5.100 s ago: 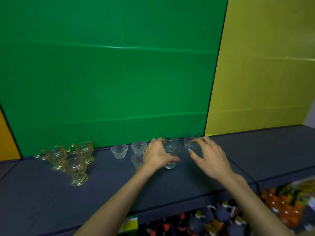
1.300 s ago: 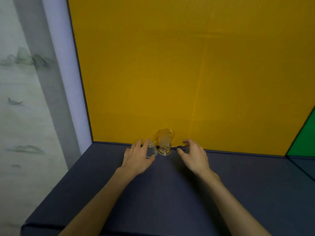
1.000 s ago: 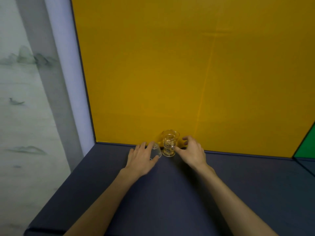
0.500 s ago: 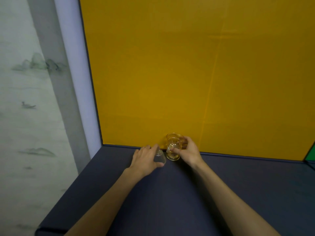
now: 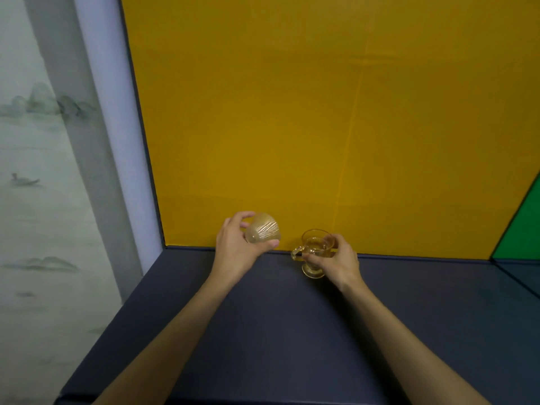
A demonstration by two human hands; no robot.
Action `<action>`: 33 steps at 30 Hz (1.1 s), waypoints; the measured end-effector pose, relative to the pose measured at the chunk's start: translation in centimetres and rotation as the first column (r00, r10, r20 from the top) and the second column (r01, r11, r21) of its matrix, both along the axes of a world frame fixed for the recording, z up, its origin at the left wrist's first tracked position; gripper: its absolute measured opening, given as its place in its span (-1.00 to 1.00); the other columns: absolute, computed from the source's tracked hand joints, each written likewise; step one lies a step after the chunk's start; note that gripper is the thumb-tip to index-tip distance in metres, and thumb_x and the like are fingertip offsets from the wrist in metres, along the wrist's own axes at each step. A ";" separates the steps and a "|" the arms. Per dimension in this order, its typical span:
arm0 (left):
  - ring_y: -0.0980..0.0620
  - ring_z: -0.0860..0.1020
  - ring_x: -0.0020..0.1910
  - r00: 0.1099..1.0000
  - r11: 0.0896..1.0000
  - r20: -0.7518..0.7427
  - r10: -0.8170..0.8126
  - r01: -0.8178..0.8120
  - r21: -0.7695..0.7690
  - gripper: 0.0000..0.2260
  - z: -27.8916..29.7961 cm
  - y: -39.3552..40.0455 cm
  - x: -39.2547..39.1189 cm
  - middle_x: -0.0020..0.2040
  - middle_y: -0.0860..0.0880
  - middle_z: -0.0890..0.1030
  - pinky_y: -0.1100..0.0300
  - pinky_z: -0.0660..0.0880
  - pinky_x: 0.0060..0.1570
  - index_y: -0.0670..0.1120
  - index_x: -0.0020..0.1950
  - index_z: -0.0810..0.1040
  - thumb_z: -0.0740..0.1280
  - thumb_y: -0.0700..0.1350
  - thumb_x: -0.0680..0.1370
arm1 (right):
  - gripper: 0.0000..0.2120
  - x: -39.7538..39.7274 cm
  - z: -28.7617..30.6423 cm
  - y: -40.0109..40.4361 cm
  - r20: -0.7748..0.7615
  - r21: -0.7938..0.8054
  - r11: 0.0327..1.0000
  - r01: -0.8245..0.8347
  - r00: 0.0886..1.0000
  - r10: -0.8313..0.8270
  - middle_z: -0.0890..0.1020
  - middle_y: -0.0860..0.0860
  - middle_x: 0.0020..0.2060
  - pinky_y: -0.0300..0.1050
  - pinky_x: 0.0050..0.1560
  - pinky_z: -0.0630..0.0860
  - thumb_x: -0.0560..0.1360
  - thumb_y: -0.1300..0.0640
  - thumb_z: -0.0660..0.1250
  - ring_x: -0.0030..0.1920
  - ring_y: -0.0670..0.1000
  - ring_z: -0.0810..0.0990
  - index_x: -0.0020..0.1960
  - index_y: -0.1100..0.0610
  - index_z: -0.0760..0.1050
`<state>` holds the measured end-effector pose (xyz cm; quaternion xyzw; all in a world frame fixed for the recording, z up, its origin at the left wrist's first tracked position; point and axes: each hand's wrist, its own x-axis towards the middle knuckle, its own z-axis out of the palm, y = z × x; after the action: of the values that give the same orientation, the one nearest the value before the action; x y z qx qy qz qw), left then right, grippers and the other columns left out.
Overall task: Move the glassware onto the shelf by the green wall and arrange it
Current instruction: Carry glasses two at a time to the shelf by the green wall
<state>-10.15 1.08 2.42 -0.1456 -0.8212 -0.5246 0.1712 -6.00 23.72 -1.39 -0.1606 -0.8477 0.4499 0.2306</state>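
My left hand holds a small ribbed clear glass bowl lifted off the dark blue shelf, tilted on its side in front of the orange wall. My right hand grips an amber footed glass cup with a handle pointing left; the cup stands upright, its foot at the shelf's back edge. The two glasses are apart, about a hand's width between them.
An orange wall panel rises behind the shelf. A sliver of the green wall shows at the far right. A pale wall with a painted landscape bounds the left end.
My left hand has lifted the ribbed bowl up and to the left, away from the amber cup. My right hand has closed around the amber cup.
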 end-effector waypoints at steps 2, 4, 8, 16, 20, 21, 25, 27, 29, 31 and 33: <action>0.03 0.54 0.14 0.999 0.999 0.022 -0.037 0.036 0.027 -0.23 1.0 0.7 0.5 0.19 0.02 0.48 0.08 0.57 0.08 0.02 0.38 0.50 0.69 0.07 0.22 | -0.46 1.3 0.0 0.6 -0.022 -0.009 0.999 0.052 0.998 -0.052 0.60 -0.11 -0.04 -0.06 -0.02 0.48 0.20 -0.10 0.65 0.04 0.00 0.56 0.06 0.00 0.48; 0.05 0.54 0.15 0.995 0.995 0.037 -0.094 0.093 0.027 -0.23 1.2 1.7 1.1 0.19 0.03 0.47 0.07 0.58 0.11 0.01 0.38 0.50 0.68 0.05 0.22 | -0.46 2.9 0.1 1.2 -0.038 -0.016 0.994 0.110 0.993 -0.110 0.60 -0.13 -0.07 -0.05 0.00 0.49 0.20 -0.13 0.64 0.02 -0.02 0.57 0.04 -0.02 0.48; 0.07 0.54 0.13 0.974 0.975 0.056 -0.221 0.220 0.033 -0.30 0.4 4.6 2.7 0.15 0.04 0.48 0.02 0.59 0.11 0.03 0.33 0.55 0.68 0.03 0.24 | -0.44 6.6 0.9 2.4 -0.069 0.006 0.971 0.238 0.969 -0.237 0.61 -0.12 -0.07 0.00 0.05 0.55 0.19 -0.22 0.62 0.01 -0.03 0.58 0.04 -0.03 0.50; 0.18 0.56 0.07 0.893 0.892 0.069 -0.445 0.435 0.125 -0.35 0.5 12.8 7.8 0.15 0.12 0.55 0.16 0.57 -0.01 0.12 0.27 0.58 0.68 0.04 0.22 | -0.34 16.4 2.2 7.0 -0.150 0.127 0.894 0.430 0.899 -0.411 0.61 -0.17 -0.09 -0.09 -0.01 0.55 0.17 -0.35 0.56 -0.06 -0.11 0.60 0.13 -0.03 0.55; 0.20 0.56 0.04 0.847 0.845 0.056 -0.528 0.519 0.128 -0.36 1.7 17.7 12.5 0.14 0.12 0.56 0.36 0.48 -0.13 0.12 0.26 0.58 0.68 0.04 0.22 | -0.34 22.2 2.9 10.5 -0.185 0.168 0.854 0.493 0.867 -0.464 0.65 -0.14 -0.07 -0.04 -0.01 0.59 0.19 -0.39 0.52 -0.07 -0.10 0.62 0.13 -0.02 0.55; 0.21 0.56 0.04 0.836 0.834 0.058 -0.546 0.536 0.131 -0.36 2.0 18.9 13.7 0.14 0.11 0.57 0.45 0.44 -0.19 0.11 0.26 0.59 0.69 0.02 0.22 | -0.35 23.7 3.0 11.5 -0.192 0.169 0.845 0.507 0.858 -0.477 0.66 -0.13 -0.06 -0.03 0.00 0.60 0.20 -0.40 0.51 -0.07 -0.10 0.63 0.13 -0.03 0.55; 0.23 0.58 0.04 0.784 0.782 0.065 -0.618 0.603 0.160 -0.37 2.6 24.0 19.4 0.14 0.08 0.63 0.49 0.45 -0.17 0.10 0.24 0.59 0.69 -0.04 0.21 | -0.38 30.0 3.5 15.8 -0.205 0.167 0.814 0.557 0.827 -0.524 0.67 -0.11 -0.06 -0.02 -0.01 0.60 0.21 -0.40 0.50 -0.07 -0.08 0.64 0.11 -0.05 0.53; 0.25 0.57 0.05 0.759 0.758 0.064 -0.648 0.634 0.153 -0.37 3.0 27.0 22.8 0.13 0.10 0.62 0.40 0.49 -0.10 0.10 0.24 0.59 0.69 -0.04 0.20 | -0.40 33.6 3.5 18.4 -0.220 0.176 0.797 0.578 0.812 -0.540 0.66 -0.12 -0.07 -0.03 -0.03 0.59 0.21 -0.38 0.52 -0.08 -0.08 0.63 0.10 -0.06 0.53; 0.23 0.57 0.06 0.744 0.744 0.063 -0.665 0.654 0.139 -0.36 3.2 30.3 26.1 0.13 0.11 0.62 0.33 0.50 -0.06 0.12 0.22 0.58 0.69 -0.02 0.17 | -0.41 37.4 3.3 21.1 -0.224 0.196 0.780 0.594 0.802 -0.554 0.65 -0.14 -0.09 -0.05 -0.05 0.59 0.21 -0.37 0.53 -0.08 -0.07 0.63 0.09 -0.07 0.52; 0.20 0.58 0.07 0.738 0.739 0.070 -0.672 0.662 0.125 -0.36 3.2 33.8 29.1 0.12 0.11 0.62 0.27 0.51 -0.01 0.13 0.20 0.58 0.67 0.00 0.14 | -0.40 41.2 3.0 24.1 -0.224 0.216 0.771 0.599 0.799 -0.558 0.64 -0.16 -0.09 -0.04 -0.07 0.59 0.19 -0.41 0.50 -0.08 -0.08 0.62 0.08 -0.10 0.51; 0.18 0.58 0.09 0.736 0.740 0.077 -0.672 0.664 0.106 -0.36 2.9 37.3 31.9 0.12 0.11 0.61 0.25 0.50 0.01 0.13 0.19 0.58 0.66 -0.01 0.15 | -0.37 44.8 2.6 27.0 -0.213 0.225 0.765 0.603 0.797 -0.565 0.64 -0.19 -0.09 -0.03 -0.08 0.59 0.16 -0.47 0.47 -0.08 -0.10 0.63 0.07 -0.13 0.51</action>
<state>21.79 38.39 5.29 -0.3952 -0.7030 -0.5872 -0.0689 38.76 50.74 1.25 -0.3519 -0.7931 0.2399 0.4355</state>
